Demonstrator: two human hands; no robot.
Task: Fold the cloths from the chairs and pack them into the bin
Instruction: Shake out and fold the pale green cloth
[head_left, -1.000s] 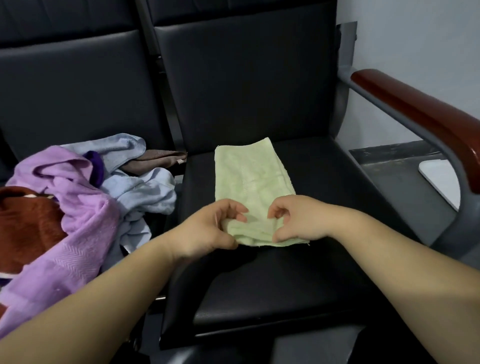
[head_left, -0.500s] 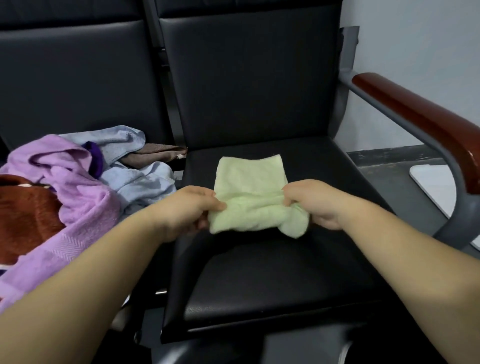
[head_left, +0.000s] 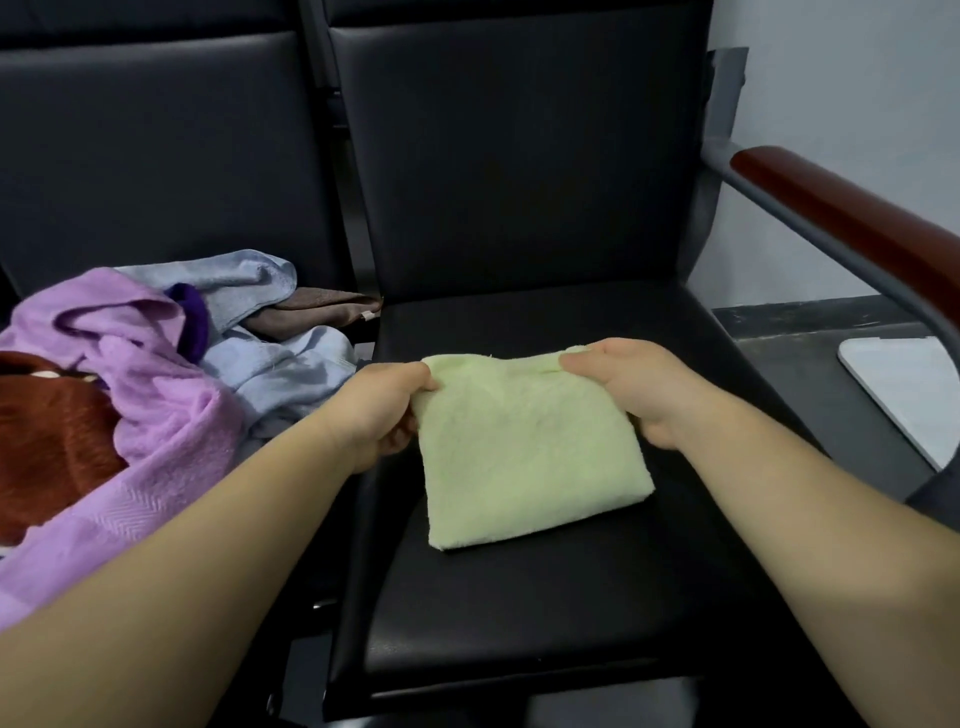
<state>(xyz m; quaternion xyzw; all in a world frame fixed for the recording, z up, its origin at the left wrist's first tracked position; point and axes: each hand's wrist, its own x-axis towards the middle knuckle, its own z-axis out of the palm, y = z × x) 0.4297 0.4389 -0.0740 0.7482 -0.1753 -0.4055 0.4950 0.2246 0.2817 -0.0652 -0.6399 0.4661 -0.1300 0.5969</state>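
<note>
**Pinching a folded green cloth by 2 far corners**

Pinches the far left corner of the pale green cloth (head_left: 524, 447) with the left hand (head_left: 382, 410), thumb on top, fingers curled under the edge. Pinches the far right corner with the right hand (head_left: 628, 387) the same way, thumb over the fold, fingers tucked beneath. Holds both hands about level and well apart, the cloth's far edge drawn between them.

Folded to a rough square, layered at the near edge, spreading from the hands back toward the body. Lies with its near part on the black seat (head_left: 519, 597) of the right-hand chair, around the middle of the cushion. Cannot tell whether the far edge touches the seat or sits just off it. Both near corners free, closer to the body than either hand, the near right one just beside the right forearm.

On the neighbouring seat to the left, a loose heap:
- a lilac towel (head_left: 156, 415) in front
- a rust-brown cloth (head_left: 47, 415) at the left edge
- a pale blue cloth (head_left: 280, 374) behind
- a grey-brown cloth (head_left: 317, 306) at the back, reaching the gap between the 2 seats
- a dark purple scrap (head_left: 189, 322) poking out among them

At the right, a red-brown armrest (head_left: 857, 228) on a grey bar, and beyond it a flat white object (head_left: 904, 384) on the dark floor, partly hidden by the bar
</note>
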